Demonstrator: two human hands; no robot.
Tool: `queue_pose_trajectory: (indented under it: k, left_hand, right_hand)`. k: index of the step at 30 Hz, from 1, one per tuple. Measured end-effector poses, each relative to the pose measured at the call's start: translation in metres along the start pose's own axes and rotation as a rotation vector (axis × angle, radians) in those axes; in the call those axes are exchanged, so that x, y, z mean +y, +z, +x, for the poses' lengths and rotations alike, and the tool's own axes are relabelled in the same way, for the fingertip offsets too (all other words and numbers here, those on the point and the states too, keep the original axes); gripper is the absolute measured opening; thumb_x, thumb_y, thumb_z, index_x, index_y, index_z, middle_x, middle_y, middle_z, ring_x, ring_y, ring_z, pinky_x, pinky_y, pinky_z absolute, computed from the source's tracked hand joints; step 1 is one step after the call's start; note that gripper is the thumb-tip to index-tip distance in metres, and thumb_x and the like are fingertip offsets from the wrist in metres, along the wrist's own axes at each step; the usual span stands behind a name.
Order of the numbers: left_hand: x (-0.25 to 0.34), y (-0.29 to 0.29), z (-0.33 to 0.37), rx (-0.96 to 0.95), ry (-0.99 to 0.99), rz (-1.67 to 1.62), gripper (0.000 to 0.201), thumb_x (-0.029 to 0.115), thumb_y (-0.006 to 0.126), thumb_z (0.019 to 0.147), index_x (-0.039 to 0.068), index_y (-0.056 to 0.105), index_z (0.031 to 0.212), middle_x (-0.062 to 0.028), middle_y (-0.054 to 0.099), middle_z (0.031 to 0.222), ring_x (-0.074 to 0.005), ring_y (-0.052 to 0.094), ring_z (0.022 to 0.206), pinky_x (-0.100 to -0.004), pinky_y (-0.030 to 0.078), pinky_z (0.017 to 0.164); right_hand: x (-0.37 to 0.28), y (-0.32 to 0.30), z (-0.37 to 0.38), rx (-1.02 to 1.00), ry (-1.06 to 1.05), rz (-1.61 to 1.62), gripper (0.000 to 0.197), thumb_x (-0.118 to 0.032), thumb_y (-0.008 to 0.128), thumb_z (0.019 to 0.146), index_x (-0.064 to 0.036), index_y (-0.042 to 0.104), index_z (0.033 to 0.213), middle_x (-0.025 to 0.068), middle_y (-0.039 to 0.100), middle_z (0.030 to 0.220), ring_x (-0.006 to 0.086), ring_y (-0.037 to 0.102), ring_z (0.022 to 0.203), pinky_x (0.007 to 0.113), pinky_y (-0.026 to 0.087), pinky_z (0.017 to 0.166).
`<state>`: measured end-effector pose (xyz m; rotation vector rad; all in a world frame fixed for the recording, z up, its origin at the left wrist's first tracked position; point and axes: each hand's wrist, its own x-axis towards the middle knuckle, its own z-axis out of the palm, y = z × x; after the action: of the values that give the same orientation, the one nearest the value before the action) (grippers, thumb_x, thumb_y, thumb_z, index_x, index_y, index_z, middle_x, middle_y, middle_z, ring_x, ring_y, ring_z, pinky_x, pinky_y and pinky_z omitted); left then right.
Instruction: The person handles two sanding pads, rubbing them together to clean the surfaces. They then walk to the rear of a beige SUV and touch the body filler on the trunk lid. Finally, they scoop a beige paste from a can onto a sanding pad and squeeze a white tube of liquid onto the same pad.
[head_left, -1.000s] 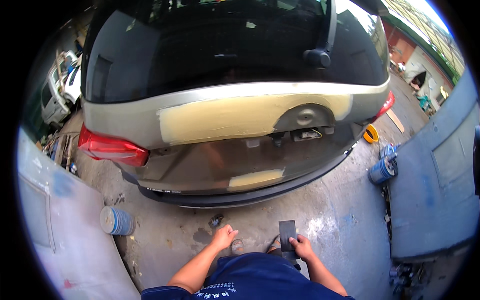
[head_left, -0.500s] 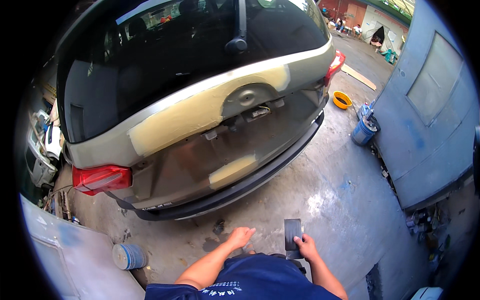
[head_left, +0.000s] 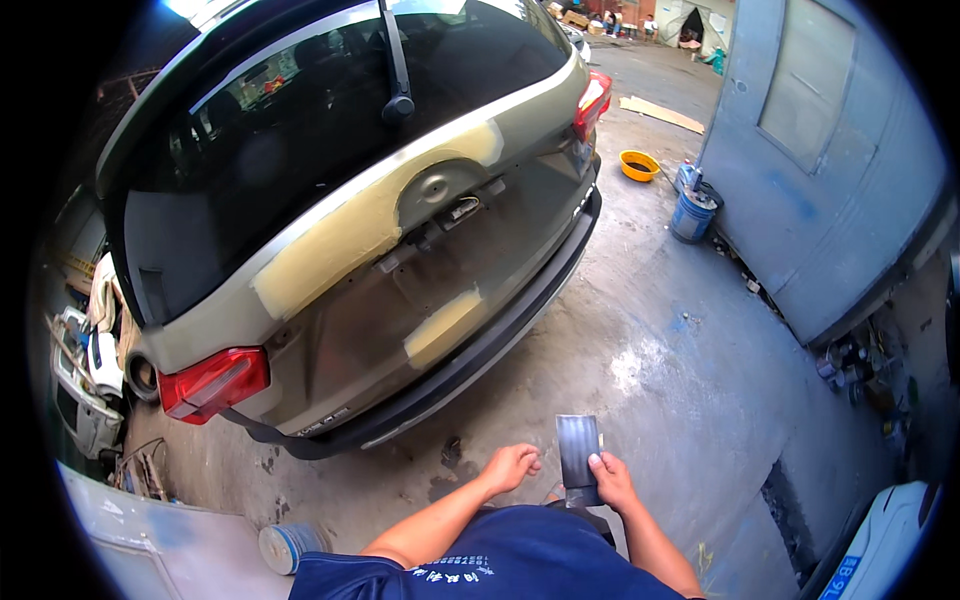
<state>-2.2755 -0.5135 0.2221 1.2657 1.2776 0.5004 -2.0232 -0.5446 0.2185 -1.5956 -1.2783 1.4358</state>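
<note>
My right hand point(head_left: 614, 480) grips a dark flat rectangular plate point(head_left: 577, 445), its thumb pressed on the face and the fingers hidden behind; the plate's exact kind is unclear. My left hand point(head_left: 512, 468) hangs in front of my body with curled fingers, and nothing shows in it. Both hands are apart from the car. Ahead stands a grey-green car point(head_left: 340, 370), its rear toward me. A long beige filler patch point(head_left: 330, 258) runs below the rear window, curving over a round recess. A smaller beige patch point(head_left: 443, 328) sits lower on the tailgate, above the black bumper point(head_left: 480, 340).
A yellow basin point(head_left: 639, 166) and a blue bucket point(head_left: 692, 216) stand near the blue-grey metal door point(head_left: 800, 200) at right. Another bucket point(head_left: 290, 548) sits by a panel at lower left. A white vehicle point(head_left: 880, 545) shows at lower right. People sit far back.
My view has swung right, so the car sits further left. My left hand has curled in more. The right hand still holds the plate, now turned more to the light.
</note>
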Motion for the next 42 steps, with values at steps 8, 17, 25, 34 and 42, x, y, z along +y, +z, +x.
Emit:
queue_pose_trajectory:
  k: [8,17,25,34,42]
  left_hand:
    - [-0.022,-0.026,-0.058,-0.064,-0.086,-0.412,0.041,0.019,0.060,0.093,-0.004,0.052,0.126,-0.0098,0.065,0.109,-0.0187,0.064,0.094,-0.0297,0.050,0.081]
    - [-0.057,-0.065,-0.132,-0.073,-0.135,-0.529,0.018,0.018,0.061,0.093,0.005,0.062,0.105,0.0018,0.061,0.089,-0.0064,0.056,0.077,-0.0225,0.048,0.064]
    - [-0.077,-0.057,-0.137,0.111,0.149,-0.729,0.017,0.013,0.049,0.098,0.003,0.054,0.111,-0.0027,0.061,0.096,-0.0092,0.056,0.082,-0.0255,0.049,0.072]
    - [-0.022,-0.067,-0.206,-0.157,-0.006,-0.753,0.041,0.045,0.042,0.099,0.013,0.048,0.124,-0.0017,0.052,0.078,-0.0115,0.048,0.056,-0.0247,0.036,0.047]
    - [-0.040,-0.021,-0.317,-0.720,-0.112,-1.132,0.061,0.060,0.038,0.094,0.005,0.055,0.112,-0.0112,0.061,0.100,-0.0235,0.060,0.082,-0.0315,0.048,0.059]
  right_hand:
    - [-0.006,0.102,-0.066,0.109,-0.023,0.071,0.035,-0.033,0.051,0.097,-0.0026,0.057,0.080,-0.0023,0.050,0.068,0.0084,0.046,0.068,0.030,0.041,0.060]
    - [-0.022,0.194,-0.141,0.159,0.125,0.081,0.025,-0.027,0.061,0.092,-0.0044,0.060,0.083,-0.0052,0.053,0.072,0.0058,0.045,0.068,0.025,0.040,0.060]
    - [-0.030,0.215,-0.191,0.237,0.017,0.106,0.025,-0.027,0.060,0.092,-0.0034,0.062,0.085,-0.0040,0.057,0.073,0.0061,0.048,0.069,0.025,0.042,0.062]
    - [0.000,0.206,-0.294,0.463,-0.089,0.063,0.020,-0.025,0.060,0.090,-0.0049,0.056,0.093,0.0001,0.057,0.085,0.0105,0.051,0.080,0.028,0.043,0.073]
    - [0.017,0.253,-0.412,0.575,-0.176,0.338,0.050,-0.014,0.055,0.090,-0.0018,0.042,0.136,0.0146,0.050,0.132,0.0205,0.046,0.123,0.033,0.034,0.105]
